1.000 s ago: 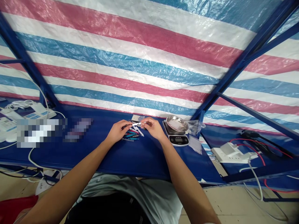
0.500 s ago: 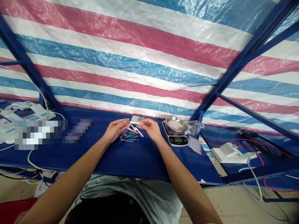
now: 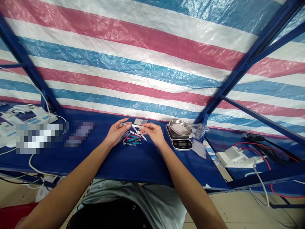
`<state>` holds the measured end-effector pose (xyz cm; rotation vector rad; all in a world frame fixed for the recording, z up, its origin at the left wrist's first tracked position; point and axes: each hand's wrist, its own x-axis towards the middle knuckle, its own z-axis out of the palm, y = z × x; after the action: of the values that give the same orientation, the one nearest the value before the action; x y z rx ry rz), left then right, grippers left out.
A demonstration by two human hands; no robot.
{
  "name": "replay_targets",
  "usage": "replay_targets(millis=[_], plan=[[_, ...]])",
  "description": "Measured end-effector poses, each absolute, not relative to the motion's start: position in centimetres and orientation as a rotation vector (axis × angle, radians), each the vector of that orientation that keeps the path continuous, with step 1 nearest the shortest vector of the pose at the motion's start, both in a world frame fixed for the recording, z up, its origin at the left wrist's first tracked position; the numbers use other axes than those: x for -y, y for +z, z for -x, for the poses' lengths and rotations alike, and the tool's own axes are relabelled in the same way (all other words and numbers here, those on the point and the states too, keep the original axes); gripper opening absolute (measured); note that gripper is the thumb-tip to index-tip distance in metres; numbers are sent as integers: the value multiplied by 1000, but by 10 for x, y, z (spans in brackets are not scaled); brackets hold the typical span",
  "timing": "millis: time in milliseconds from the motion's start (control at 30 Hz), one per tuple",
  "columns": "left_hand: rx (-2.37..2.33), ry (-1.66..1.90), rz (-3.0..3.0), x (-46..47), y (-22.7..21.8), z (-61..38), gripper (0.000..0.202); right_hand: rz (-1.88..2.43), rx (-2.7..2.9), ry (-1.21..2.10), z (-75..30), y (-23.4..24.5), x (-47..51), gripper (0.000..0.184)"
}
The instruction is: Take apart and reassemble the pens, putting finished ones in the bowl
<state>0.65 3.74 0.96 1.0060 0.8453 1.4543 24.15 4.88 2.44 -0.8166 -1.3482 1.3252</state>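
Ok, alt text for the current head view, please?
Left hand and right hand hold a slim white piece between them, by a pile of pen-like pieces on a blue table. A digital scale with a metal bowl stands rightward; striped sheeting hangs behind.

The right grip (image 3: pixel 153 131) partly hides the white pen (image 3: pixel 136 126) (details too small).

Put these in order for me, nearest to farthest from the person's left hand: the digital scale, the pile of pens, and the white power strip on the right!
1. Pile of pens: just right of the left hand.
2. Digital scale: farther right, beyond the right hand.
3. White power strip: farthest, over on the right side.
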Motion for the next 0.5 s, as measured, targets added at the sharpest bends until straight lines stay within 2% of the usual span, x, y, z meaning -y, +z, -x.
replay_targets(millis=[200,500], plan=[[-829,1422,-1056,-37,8,-9,63,928,1419,1429,-237,25,-45,56],[-857,1418,-1038,-32,15,-11,66,865,1561,1443,-237,20,-44,51]])
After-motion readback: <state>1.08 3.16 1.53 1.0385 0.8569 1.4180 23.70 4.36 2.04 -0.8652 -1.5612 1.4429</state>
